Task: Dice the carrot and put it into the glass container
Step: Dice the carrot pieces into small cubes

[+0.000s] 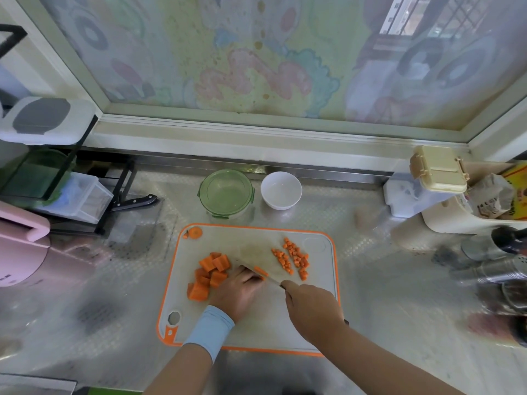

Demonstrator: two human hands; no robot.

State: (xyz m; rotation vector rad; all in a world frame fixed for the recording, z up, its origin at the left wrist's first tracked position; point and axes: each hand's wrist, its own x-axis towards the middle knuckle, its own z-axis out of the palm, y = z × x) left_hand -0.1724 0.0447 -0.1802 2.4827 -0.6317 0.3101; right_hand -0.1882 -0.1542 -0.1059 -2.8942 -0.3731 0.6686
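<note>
Slicing carrot strip (261, 271): left hand (238, 293) fingers (249, 275) curled, pinching it; right hand (312, 310) gripping knife (274, 280); blade beside fingertips, slip risks cut.

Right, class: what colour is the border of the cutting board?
Orange, edging the pale cutting board; the head view shows it best.

My cutting board (256, 323) looks like matt plastic with a smooth orange rim. The counter (385, 295) is shiny, embossed metal. The glass container (238, 215) has a glossy, see-through green lid (226, 192) of plastic. The white bowl (281, 191) is glazed smooth, and my wristband (209, 327) is soft cloth.
</note>
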